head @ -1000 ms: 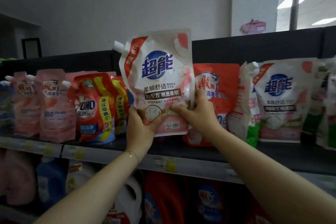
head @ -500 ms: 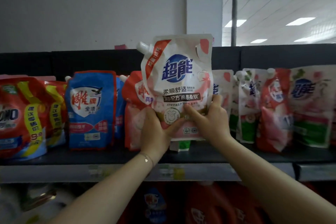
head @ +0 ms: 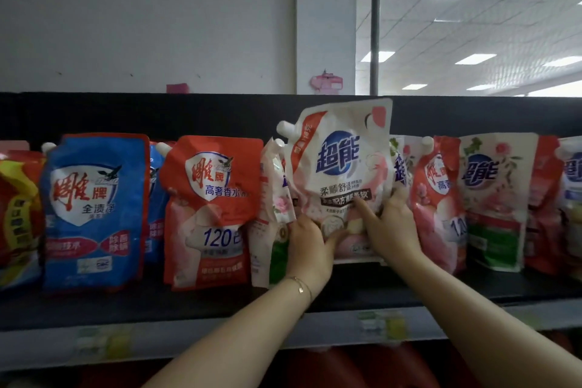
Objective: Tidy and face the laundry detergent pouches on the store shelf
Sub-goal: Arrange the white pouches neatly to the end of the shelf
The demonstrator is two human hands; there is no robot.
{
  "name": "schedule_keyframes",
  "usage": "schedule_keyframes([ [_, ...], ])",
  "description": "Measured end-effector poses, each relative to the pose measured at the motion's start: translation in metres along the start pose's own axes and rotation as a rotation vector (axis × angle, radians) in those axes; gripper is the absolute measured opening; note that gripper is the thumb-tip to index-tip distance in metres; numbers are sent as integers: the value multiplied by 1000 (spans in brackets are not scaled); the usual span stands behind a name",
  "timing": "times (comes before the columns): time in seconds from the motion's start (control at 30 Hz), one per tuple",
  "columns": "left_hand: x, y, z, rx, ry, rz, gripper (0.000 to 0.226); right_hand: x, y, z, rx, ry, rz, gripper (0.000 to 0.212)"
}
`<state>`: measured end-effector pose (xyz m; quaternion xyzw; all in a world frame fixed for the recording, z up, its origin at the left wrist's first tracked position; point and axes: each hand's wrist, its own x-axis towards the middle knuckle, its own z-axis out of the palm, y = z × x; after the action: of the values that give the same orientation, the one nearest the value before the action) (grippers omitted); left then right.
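A white and pink detergent pouch with a blue round logo and a white spout at its upper left stands upright, face forward, among the row on the dark shelf. My left hand grips its lower left corner, thumb on the front. My right hand holds the lower right side, with the thumb pressed across the label. The pouch's bottom edge sits low between a sideways pink floral pouch on its left and a red pouch on its right.
Along the shelf stand a blue pouch, a red and pink pouch, a white and green pouch and others at both ends. Price labels line the shelf's front rail. Red containers show on the shelf below.
Both hands carried the white and pink pouch rightward along the shelf, then lowered it from above the row into the gap between neighbouring pouches. The view followed to the right.
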<state>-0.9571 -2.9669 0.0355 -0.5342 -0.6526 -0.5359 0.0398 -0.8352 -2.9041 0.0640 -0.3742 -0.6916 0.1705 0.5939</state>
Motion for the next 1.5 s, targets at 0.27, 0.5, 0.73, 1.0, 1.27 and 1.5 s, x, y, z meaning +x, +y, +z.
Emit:
schedule_keyframes([
  [0.27, -4, -8, 7, 313, 95, 18, 104, -5, 38, 34, -117, -251, 96, 49],
  [0.5, -22, -25, 16, 442, 65, 329, 63, -8, 46, 31, -202, -284, 94, 55],
  [0.73, -16, -32, 27, 481, 16, 375, 28, -14, 58, 34, -181, -257, 47, 53],
  [1.0, -18, -28, 26, 447, 0, 378, 23, -14, 60, 34, -172, -214, 44, 62],
  [1.27, -9, -35, 30, 498, -88, 303, 39, -14, 61, 32, -181, -188, 25, 55],
  [1.5, -13, -38, 30, 447, 25, 342, 30, -13, 55, 30, -198, -258, 11, 59],
])
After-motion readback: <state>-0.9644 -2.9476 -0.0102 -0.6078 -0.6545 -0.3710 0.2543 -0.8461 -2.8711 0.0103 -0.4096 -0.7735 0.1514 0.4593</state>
